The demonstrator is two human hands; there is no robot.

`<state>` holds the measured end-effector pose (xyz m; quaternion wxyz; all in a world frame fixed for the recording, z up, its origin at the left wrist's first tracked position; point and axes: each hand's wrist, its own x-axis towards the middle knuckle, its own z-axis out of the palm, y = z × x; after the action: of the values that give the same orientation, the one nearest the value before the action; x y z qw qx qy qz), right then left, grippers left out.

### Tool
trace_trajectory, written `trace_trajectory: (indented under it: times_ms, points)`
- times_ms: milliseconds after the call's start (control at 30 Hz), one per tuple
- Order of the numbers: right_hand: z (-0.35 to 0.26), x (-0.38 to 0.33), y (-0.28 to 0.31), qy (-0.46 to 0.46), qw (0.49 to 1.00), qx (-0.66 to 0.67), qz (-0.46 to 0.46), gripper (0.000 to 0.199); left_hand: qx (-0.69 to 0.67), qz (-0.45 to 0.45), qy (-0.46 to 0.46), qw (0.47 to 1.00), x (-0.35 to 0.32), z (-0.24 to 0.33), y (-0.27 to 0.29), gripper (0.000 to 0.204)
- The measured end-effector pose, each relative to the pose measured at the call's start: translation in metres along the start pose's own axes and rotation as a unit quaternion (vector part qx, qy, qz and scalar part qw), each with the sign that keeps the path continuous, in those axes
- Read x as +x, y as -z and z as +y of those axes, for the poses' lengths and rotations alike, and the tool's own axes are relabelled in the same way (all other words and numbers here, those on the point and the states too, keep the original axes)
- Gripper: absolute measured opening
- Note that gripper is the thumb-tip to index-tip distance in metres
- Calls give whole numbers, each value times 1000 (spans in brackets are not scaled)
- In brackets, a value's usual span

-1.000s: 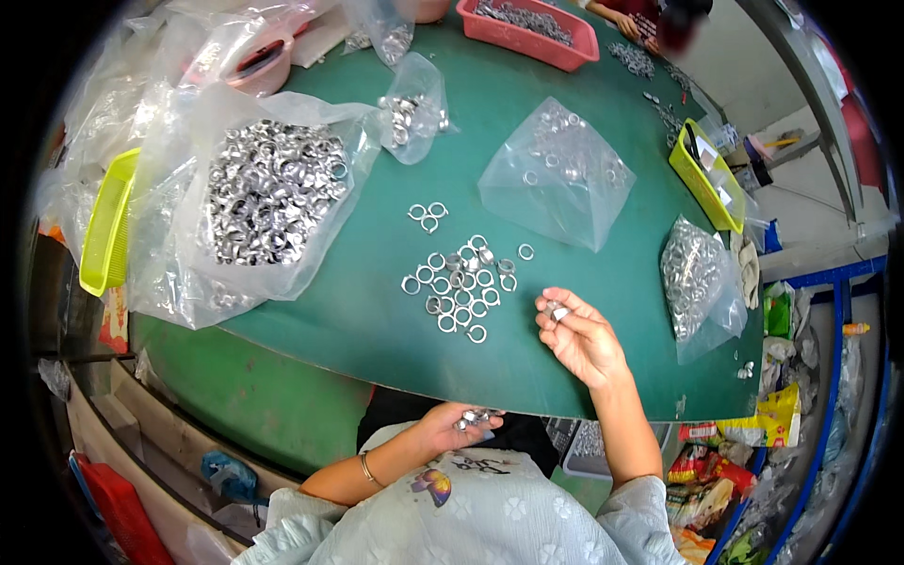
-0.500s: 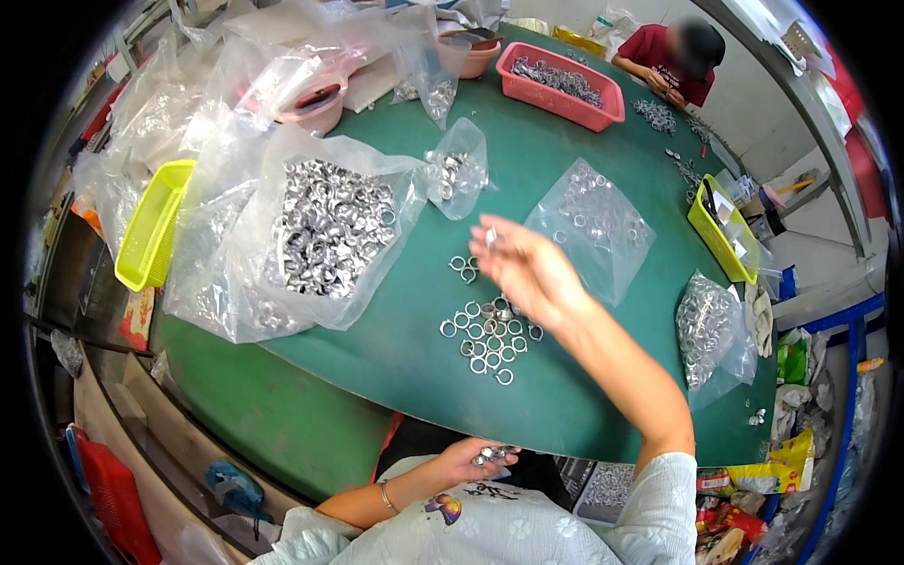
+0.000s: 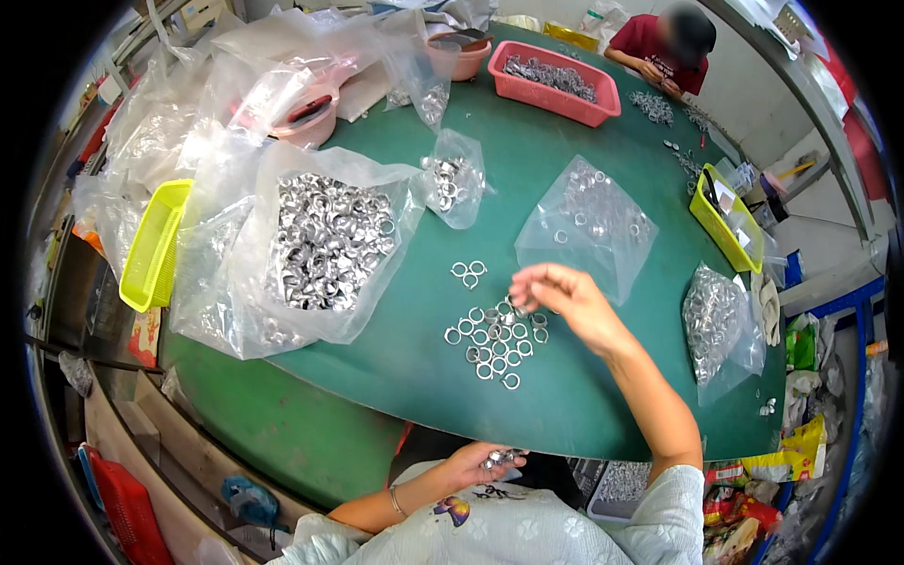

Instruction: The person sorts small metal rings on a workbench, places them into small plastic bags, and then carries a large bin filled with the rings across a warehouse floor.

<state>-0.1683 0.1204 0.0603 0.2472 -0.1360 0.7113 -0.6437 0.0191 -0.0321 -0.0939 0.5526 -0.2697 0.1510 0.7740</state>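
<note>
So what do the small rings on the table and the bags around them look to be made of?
Rings: apparently bare metal, silvery with bright glints; the exact metal is unclear. Bags: thin clear plastic film, wrinkled and glossy, contents showing through. Table: matte green surface, material unclear.

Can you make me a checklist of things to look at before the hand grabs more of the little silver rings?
1. Right hand is over the loose rings on the green table: ok, its fingertips reach the top of the cluster.
2. Right hand is free to pick: cannot tell, the fingers are curled and blurred.
3. Left hand has room for more: cannot tell; it already cups a few rings near the table edge.
4. Rings lie flat and apart enough to pick: ok, mostly one layer.
5. Big open bag of rings is clear of the cluster: ok, it lies to the left.
6. Small clear bag stays out of the way: ok, beyond the hand.
</note>
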Motion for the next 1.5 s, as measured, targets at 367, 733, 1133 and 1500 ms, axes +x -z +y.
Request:
trace_trajectory:
  times_ms: [367, 733, 1133, 1500]
  points:
    - [74, -37, -1, 164, 876, -438, 119, 52, 19, 42, -22, 999, 0, 0, -3, 21]
    - [75, -24, -14, 194, 890, -391, 131, 41, -65, 43, -14, 997, 3, 2, 11, 18]
    - [66, 10, -18, 220, 864, -452, 8, 46, -73, 61, -29, 995, -3, 10, 8, 19]
    - [65, -52, -5, 149, 892, -426, -13, 61, -23, 25, -28, 999, -8, 13, 6, 21]
